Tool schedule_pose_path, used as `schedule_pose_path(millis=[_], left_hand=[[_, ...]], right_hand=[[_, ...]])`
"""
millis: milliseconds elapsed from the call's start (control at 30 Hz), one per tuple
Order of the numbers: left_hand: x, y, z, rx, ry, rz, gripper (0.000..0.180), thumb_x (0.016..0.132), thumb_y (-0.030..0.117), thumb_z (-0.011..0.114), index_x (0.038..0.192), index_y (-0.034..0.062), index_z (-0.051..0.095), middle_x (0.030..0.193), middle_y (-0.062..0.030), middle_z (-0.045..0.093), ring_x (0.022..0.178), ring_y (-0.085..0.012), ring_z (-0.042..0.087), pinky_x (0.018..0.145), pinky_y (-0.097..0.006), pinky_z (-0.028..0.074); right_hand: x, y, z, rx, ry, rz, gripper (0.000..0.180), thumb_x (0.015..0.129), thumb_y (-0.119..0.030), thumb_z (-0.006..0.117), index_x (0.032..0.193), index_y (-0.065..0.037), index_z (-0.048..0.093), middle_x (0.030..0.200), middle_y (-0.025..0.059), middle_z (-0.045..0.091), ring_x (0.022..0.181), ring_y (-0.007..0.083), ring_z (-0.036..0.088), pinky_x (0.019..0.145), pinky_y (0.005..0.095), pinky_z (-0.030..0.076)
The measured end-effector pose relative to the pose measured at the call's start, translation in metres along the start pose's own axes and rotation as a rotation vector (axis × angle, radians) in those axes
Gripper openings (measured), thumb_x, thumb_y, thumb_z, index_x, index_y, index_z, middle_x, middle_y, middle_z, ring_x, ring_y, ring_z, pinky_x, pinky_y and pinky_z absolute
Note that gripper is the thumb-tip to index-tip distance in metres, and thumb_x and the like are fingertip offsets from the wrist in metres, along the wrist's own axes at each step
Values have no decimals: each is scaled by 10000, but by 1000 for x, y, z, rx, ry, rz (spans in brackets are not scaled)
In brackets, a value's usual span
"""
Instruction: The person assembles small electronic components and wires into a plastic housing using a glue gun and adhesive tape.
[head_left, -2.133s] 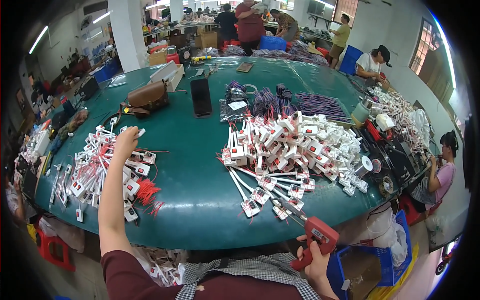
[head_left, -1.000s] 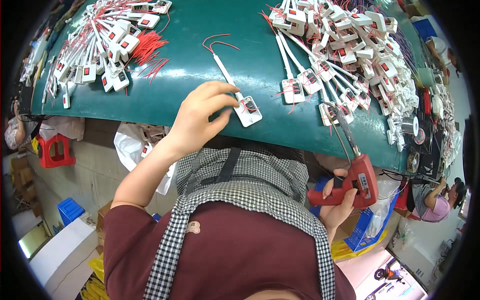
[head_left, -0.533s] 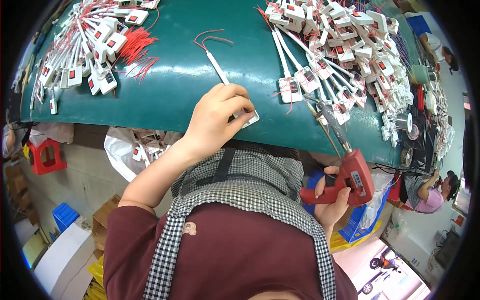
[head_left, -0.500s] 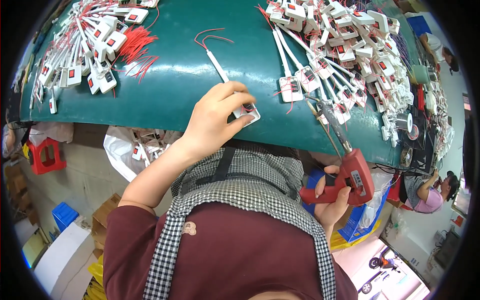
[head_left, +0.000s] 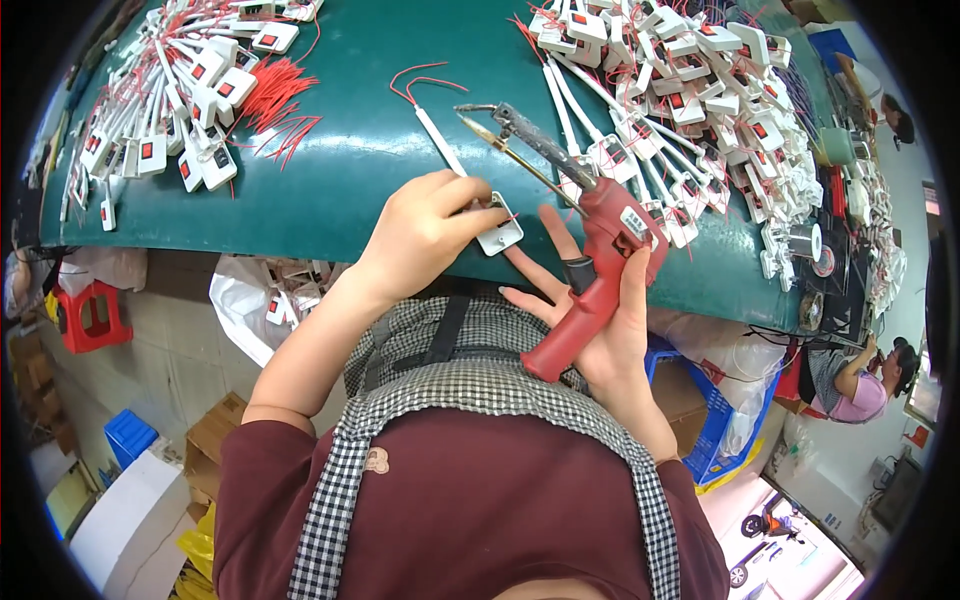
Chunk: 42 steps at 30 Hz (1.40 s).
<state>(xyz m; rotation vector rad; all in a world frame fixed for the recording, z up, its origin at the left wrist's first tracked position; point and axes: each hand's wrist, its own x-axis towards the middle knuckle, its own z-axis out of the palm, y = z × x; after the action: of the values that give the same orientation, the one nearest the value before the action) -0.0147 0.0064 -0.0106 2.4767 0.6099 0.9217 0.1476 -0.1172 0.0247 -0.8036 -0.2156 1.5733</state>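
Near the table's front edge, my left hand (head_left: 425, 230) has its fingers closed on a small white switch housing (head_left: 500, 239). A white tube (head_left: 437, 138) runs from this housing away from me, with two thin red wires (head_left: 420, 75) curling out of its far end. In my right hand (head_left: 618, 345) is a red soldering gun (head_left: 610, 240) with a black trigger. Thumb and palm hold it, while several fingers stretch out toward the housing. The gun's dark metal barrel and tip point to the far left, above the table and to the right of the tube.
A heap of white switch housings with tubes and red wires (head_left: 690, 95) covers the table's right side. Another bunch (head_left: 165, 100) lies at the left, beside cut red wires (head_left: 275, 95). A wire spool (head_left: 805, 242) stands far right. Another person (head_left: 860, 385) sits beyond.
My right hand has brought the soldering gun up and left, over the table near the housing, and its fingers have spread. My left hand has stayed at the housing, its fingers shifting slightly.
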Motion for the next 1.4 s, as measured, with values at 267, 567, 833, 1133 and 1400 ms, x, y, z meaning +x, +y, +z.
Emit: schedule_pose_path(millis=[267, 567, 833, 1133, 1400], left_hand=[[-4, 5, 8, 107, 150, 225, 243, 565, 68, 628, 807, 70, 646, 787, -32, 606, 666, -180, 598, 500, -282, 466], [-9, 16, 11, -17, 101, 178, 241, 575, 55, 655, 815, 76, 656, 786, -42, 593, 672, -191, 593, 522, -284, 471], [-9, 18, -5, -697, 0, -338, 102, 754, 13, 626, 852, -10, 642, 839, -74, 631, 735, -166, 608, 670, -253, 484], [13, 26, 16, -687, 83, -603, 19, 789, 2, 605, 803, -2, 617, 798, -39, 607, 737, -112, 558, 666, -231, 446], [0, 23, 13, -609, 390, -736, 143, 693, 42, 665, 835, 41, 654, 768, -56, 579, 748, -221, 536, 681, -316, 433]], right_hand=[[4, -3, 0, 126, -46, -36, 741, 841, -617, 361, 1398, -178, 145, 1435, 104, 227, 1255, 441, 277, 968, 571, 329], [13, 1, -3, 271, -59, -32, 736, 839, -616, 375, 1398, -197, 145, 1421, 183, 217, 1258, 425, 283, 1034, 500, 274], [9, 3, -3, 226, -72, -48, 710, 858, -589, 365, 1396, -178, 152, 1418, 162, 240, 1285, 410, 246, 1000, 532, 310], [-23, -12, -15, -39, 99, -276, 767, 814, -593, 461, 1385, -162, 187, 1404, 159, 265, 1287, 393, 254, 960, 501, 382], [-44, -20, -25, -211, 183, -312, 716, 827, -550, 494, 1363, -140, 252, 1243, 161, 427, 878, 219, 564, 656, 286, 496]])
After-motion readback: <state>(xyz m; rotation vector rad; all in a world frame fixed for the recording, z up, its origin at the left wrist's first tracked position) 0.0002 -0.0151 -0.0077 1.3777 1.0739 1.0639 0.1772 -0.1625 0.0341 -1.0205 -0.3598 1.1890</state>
